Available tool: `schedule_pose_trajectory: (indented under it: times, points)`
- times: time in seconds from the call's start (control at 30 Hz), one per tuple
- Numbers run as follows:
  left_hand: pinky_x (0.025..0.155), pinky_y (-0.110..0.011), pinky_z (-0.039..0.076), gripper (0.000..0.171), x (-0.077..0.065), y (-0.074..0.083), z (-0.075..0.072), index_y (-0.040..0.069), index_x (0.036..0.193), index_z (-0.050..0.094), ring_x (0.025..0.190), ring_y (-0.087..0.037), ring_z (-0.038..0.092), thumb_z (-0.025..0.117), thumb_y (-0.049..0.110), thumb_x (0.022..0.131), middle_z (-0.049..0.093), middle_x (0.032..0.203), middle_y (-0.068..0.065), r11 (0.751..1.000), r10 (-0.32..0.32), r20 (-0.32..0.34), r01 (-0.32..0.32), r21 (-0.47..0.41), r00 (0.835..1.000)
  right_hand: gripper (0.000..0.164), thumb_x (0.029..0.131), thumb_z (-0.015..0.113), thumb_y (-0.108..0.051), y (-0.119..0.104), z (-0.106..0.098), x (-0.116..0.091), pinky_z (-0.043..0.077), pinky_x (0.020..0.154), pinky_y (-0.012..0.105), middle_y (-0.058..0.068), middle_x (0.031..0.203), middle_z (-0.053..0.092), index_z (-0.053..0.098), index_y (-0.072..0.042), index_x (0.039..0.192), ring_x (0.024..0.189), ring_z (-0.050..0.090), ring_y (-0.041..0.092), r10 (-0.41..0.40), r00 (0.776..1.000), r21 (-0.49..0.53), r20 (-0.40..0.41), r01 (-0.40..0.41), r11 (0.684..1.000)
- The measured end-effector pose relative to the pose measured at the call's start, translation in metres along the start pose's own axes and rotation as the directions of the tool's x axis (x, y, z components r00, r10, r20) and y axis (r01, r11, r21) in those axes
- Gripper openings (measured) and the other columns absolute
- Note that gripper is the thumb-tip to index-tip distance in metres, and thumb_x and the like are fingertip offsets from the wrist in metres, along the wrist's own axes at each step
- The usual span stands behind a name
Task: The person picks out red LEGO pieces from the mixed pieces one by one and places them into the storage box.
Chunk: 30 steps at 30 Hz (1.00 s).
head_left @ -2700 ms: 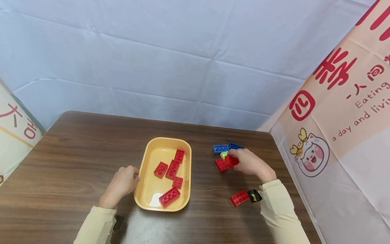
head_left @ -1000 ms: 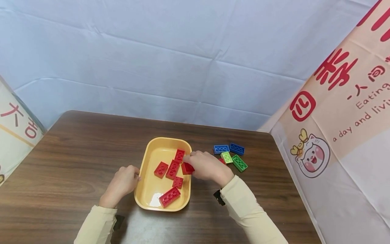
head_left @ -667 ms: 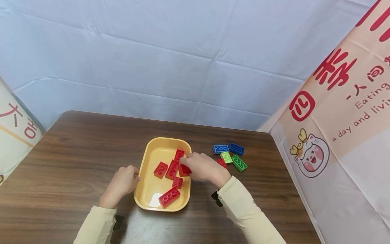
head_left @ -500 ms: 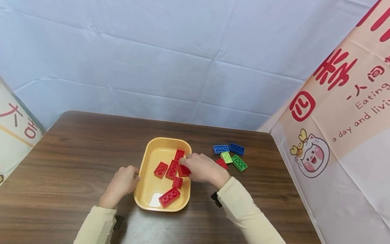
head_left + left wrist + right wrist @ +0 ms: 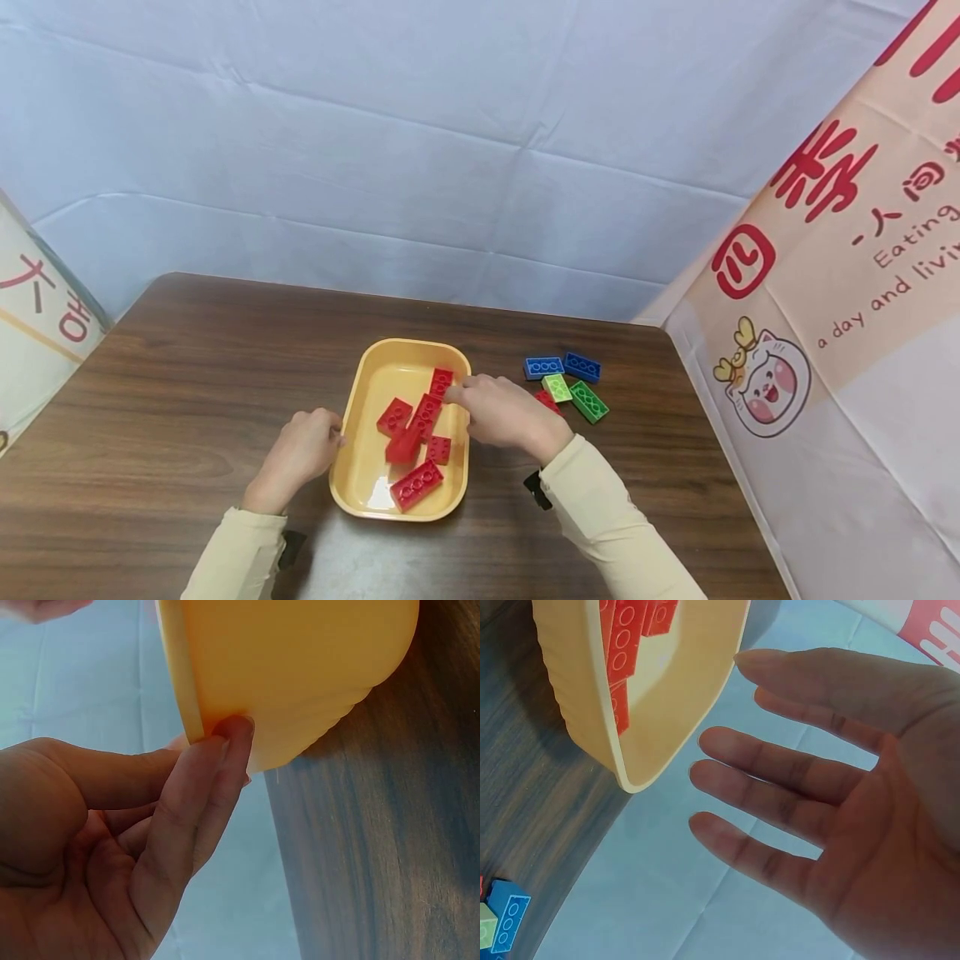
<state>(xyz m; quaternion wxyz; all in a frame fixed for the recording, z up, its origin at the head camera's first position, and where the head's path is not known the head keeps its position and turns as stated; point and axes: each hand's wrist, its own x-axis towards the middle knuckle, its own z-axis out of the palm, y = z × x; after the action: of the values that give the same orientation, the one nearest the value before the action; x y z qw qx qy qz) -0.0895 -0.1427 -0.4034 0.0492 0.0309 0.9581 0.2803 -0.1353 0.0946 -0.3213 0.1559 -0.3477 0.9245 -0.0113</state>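
Note:
My left hand [image 5: 300,450] pinches the left rim of the yellow plastic tray [image 5: 386,379]. The left wrist view shows the thumb and fingers on either side of that rim. Over the tray's right edge is my right hand [image 5: 502,417]. In the right wrist view its fingers [image 5: 780,772] are spread, with nothing between them. A blurred red toy brick [image 5: 402,446] overlaps other red bricks in the tray, among them a long brick [image 5: 417,486] near the front and a small brick [image 5: 438,450].
To the right of the tray lie two blue bricks [image 5: 543,367], a light green brick [image 5: 557,387], a green brick [image 5: 589,402] and a red brick [image 5: 546,400] partly behind the right hand. A white cloth [image 5: 375,167] hangs behind the dark wooden table [image 5: 247,333].
My right hand has carried a red brick left from the loose bricks to the tray and let it go. The brick has moved toward the tray's middle. My left hand has stayed at the rim.

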Motion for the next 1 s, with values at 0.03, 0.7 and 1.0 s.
schedule_pose_trajectory:
  times: [0.03, 0.7, 1.0]
  points:
    - [0.048, -0.033, 0.040, 0.006, 0.000, 0.000, 0.000, 0.003, 0.070, 0.063, 0.053, -0.019, 0.044, 0.060, 0.002, 0.076, 0.051, 0.058, -0.005, 1.000, -0.001, -0.001, 0.001, 0.000, 1.000, 0.041, 0.074, 0.069, -0.013, 0.001, 0.000, 0.000, 0.050, 0.079, 0.036, 0.006, 0.106, 0.062, 0.060, -0.016, 0.114, 0.088, 0.056, 0.017, -0.001, 1.000, 0.005, -0.004, 0.001, 1.000]
    - [0.050, -0.035, 0.042, 0.005, 0.001, 0.000, 0.002, 0.001, 0.075, 0.064, 0.056, -0.020, 0.047, 0.061, 0.004, 0.078, 0.056, 0.064, -0.008, 1.000, -0.026, 0.011, 0.026, 0.005, 1.000, 0.041, 0.074, 0.071, -0.015, 0.010, -0.001, -0.008, 0.051, 0.076, 0.037, 0.008, 0.103, 0.062, 0.059, -0.014, 0.113, 0.087, 0.056, 0.018, 0.015, 1.000, -0.010, -0.002, -0.015, 1.000]
    - [0.050, -0.035, 0.042, 0.006, 0.001, -0.001, 0.002, 0.000, 0.078, 0.065, 0.056, -0.020, 0.047, 0.061, 0.005, 0.078, 0.057, 0.066, -0.009, 0.999, -0.033, 0.016, 0.033, 0.003, 0.999, 0.043, 0.076, 0.070, -0.015, 0.017, -0.003, -0.013, 0.051, 0.074, 0.036, 0.009, 0.103, 0.061, 0.057, -0.014, 0.117, 0.084, 0.056, 0.018, 0.044, 0.999, 0.029, 0.005, -0.044, 0.999]
